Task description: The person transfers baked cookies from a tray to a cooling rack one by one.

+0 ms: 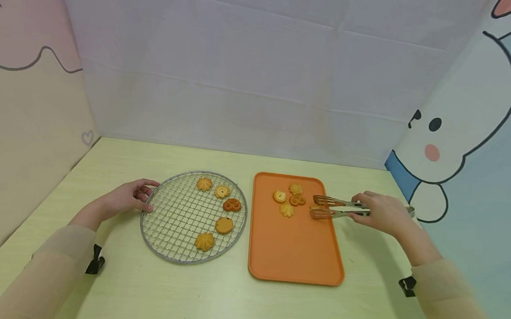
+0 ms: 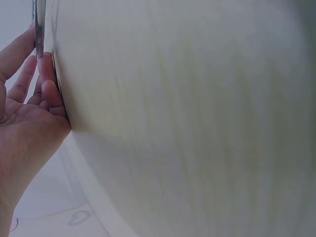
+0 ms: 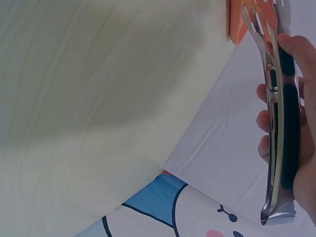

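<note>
On the left, a round wire cooling rack [image 1: 174,259] carries several cookies, among them a pretzel-shaped one [image 1: 232,205] and a flower-shaped one [image 1: 204,242]. My left hand [image 1: 132,196] pinches the rack's left rim between thumb and fingers; the left wrist view shows the rim edge-on. My right hand [image 1: 381,213] grips metal tongs [image 3: 284,123] with dark handle inserts. Their slotted tips reach over the right edge of an orange tray [image 1: 293,254], spread around a cookie [image 1: 315,208] they partly hide. Nearby on the tray lie a pretzel cookie [image 1: 297,200] and several others.
Rack and tray lie side by side on a pale wooden table [image 1: 177,296], with a narrow gap between them. A pale cloth wall [image 1: 242,80] rises behind, and printed cartoon panels [image 1: 480,144] stand at both sides.
</note>
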`<state>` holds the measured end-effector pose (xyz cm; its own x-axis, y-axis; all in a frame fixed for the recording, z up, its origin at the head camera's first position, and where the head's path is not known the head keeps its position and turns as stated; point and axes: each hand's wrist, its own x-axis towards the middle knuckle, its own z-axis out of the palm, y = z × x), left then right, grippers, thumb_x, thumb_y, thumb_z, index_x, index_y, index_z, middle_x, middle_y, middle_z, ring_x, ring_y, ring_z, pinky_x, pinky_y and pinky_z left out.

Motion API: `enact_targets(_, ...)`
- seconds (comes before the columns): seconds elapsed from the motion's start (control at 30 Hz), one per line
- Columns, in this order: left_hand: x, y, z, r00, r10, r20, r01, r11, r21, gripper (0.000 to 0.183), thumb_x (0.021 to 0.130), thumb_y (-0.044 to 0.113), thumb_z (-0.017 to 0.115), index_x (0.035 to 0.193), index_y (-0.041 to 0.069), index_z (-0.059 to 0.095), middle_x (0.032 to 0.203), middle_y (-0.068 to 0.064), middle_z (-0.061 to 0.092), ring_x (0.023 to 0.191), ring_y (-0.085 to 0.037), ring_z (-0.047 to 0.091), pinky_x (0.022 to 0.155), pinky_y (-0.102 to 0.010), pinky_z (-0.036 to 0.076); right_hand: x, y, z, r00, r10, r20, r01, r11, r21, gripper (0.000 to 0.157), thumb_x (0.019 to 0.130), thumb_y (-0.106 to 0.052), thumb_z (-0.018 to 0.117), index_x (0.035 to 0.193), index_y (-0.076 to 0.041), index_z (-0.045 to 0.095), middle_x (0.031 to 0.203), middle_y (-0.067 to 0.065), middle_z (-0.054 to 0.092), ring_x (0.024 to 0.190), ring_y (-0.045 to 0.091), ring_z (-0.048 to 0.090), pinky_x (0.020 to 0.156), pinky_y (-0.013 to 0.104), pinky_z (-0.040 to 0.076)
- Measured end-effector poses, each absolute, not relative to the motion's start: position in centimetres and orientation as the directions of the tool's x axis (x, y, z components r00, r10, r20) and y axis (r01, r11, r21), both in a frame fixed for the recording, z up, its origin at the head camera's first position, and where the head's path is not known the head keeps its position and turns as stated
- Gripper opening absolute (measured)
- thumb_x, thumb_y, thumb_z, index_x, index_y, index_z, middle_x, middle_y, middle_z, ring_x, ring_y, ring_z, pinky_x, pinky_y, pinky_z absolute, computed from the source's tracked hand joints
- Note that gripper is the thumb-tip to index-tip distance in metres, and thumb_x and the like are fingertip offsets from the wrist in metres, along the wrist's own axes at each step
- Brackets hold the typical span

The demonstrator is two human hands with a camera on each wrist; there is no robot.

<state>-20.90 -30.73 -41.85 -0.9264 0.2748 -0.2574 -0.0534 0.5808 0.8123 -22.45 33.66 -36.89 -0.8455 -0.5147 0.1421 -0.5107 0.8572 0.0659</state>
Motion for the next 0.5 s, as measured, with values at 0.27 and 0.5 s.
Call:
enact_targets(0.27,-20.84,-30.70,-41.92,-0.928,0.272,-0.256,-0.050,0.588,0.807,0.077,0.079,0.017,0.076,0.142,0.003,0.034,0.113,-0.015,0.042,0.094,-0.020,0.044,0.077,-0.024,0.040,-22.24,33.66,-36.89,-0.856,-0.501,0.128,-0.497,0.866,0.064,0.033,0.076,-0.040,0.075,0.098,-0.017,0.067,0.079,-0.001,0.061,0.056,0.009,0.047,0.045,0.028,0.035)
enact_targets(0.5,-20.90,-30.77,-41.93,-0.926,0.278,-0.254,-0.045,0.589,0.807,0.076,0.079,0.019,0.077,0.141,0.004,0.035,0.112,-0.014,0.041,0.093,-0.020,0.044,0.077,-0.025,0.041,-22.18,33.72,-36.86,-0.857,-0.501,0.121,-0.500,0.865,0.042,0.031,0.078,-0.038,0.075,0.098,-0.016,0.067,0.083,0.000,0.063,0.057,0.009,0.048,0.045,0.028,0.035)
